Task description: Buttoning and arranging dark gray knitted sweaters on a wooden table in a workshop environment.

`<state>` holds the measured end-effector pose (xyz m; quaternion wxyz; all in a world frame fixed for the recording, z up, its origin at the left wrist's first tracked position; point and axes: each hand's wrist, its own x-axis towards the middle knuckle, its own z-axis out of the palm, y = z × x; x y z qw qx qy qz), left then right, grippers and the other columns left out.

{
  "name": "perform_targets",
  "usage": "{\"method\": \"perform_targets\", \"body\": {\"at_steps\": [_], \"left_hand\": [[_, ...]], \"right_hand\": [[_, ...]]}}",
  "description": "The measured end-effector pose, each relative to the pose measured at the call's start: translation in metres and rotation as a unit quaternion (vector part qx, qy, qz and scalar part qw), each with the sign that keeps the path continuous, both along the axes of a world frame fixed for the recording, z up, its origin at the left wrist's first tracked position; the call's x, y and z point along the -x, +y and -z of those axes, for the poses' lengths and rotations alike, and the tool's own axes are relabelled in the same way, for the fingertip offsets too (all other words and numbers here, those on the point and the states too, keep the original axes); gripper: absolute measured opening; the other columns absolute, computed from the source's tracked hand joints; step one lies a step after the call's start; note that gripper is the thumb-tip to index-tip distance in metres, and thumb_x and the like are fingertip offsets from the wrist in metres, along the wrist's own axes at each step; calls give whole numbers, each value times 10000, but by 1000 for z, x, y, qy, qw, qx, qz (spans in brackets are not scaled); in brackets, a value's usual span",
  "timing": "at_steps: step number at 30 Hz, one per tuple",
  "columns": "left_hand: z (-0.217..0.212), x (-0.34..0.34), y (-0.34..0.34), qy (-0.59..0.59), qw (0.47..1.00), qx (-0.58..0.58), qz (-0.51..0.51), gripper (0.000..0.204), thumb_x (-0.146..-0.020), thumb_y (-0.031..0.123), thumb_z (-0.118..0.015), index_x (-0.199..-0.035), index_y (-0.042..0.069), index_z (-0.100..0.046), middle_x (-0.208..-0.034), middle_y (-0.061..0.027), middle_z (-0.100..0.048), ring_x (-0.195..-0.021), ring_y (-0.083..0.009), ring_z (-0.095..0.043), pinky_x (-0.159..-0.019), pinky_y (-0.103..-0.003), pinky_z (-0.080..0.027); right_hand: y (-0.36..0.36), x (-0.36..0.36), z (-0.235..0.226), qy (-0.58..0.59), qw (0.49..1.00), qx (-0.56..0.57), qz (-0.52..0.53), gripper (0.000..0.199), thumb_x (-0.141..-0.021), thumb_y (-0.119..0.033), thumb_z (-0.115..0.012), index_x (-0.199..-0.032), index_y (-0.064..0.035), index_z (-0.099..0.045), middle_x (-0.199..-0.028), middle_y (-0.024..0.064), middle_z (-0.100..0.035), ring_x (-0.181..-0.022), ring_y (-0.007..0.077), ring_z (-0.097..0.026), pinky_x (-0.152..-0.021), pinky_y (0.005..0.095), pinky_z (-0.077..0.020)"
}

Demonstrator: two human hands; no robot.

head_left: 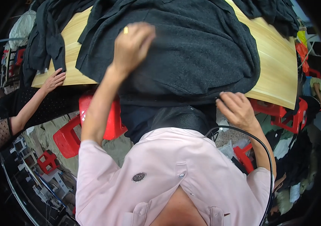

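Note:
A dark grey knit garment (pixel 190 56) lies spread over the wooden table (pixel 275 64), its near edge hanging toward my lap. My left hand (pixel 134 45), with a gold ring, is over the left part of the garment. Its fingers are curled together and blurred at the tips, so what they hold, if anything, is hidden. Beside the garment's near right edge is my right hand (pixel 238 109). Its thumb and fingers are bent together at the fabric edge, with a tiny dark bit at the tips that I cannot make out.
At the left, a co-worker's hand (pixel 53 81) rests at the table edge by another dark garment (pixel 49 37). More dark clothing (pixel 270 15) lies at the far right. Red stools (pixel 109 118) stand under and beside the table. A black cable (pixel 260 141) runs past my right arm.

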<state>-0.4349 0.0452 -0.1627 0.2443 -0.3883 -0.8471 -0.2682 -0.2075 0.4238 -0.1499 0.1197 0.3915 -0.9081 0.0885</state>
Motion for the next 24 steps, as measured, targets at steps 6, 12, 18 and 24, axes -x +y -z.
{"method": "perform_targets", "body": {"at_steps": [6,12,18,24], "left_hand": [[21,-165,17,-207,969,-32,132,228,-883,209,-898,-947,36,-764,-817,-90,-747,-686,-261,-740,-631,-367,-595],[6,-182,75,-358,913,-88,177,701,-871,333,-910,-1432,-1,-653,-1309,-197,-735,-1202,-361,-705,-1038,-455,-535],[-29,-163,64,-539,812,-53,220,315,-940,269,-879,-992,32,-679,-887,-164,-727,-816,-340,-727,-730,-416,-526],[-92,-107,-31,-543,833,-21,104,241,-867,111,-839,-978,35,-638,-821,-100,-719,-755,-181,-707,-698,-350,-525]], "right_hand": [[-15,15,6,19,999,-31,31,308,-842,-114,-750,-1143,-59,-718,-1079,97,-660,-1007,243,-669,-939,406,-505],[-36,41,-38,-238,962,132,14,351,-615,6,-825,-863,-42,-580,-826,137,-530,-824,356,-587,-767,419,-459],[-6,52,-92,-366,899,217,104,411,-693,-60,-916,-711,-34,-506,-646,113,-516,-581,303,-587,-563,408,-435],[60,59,-116,-256,917,255,168,732,-725,-548,-971,-701,-79,-410,-663,18,-351,-573,161,-398,-556,350,-291]]}}
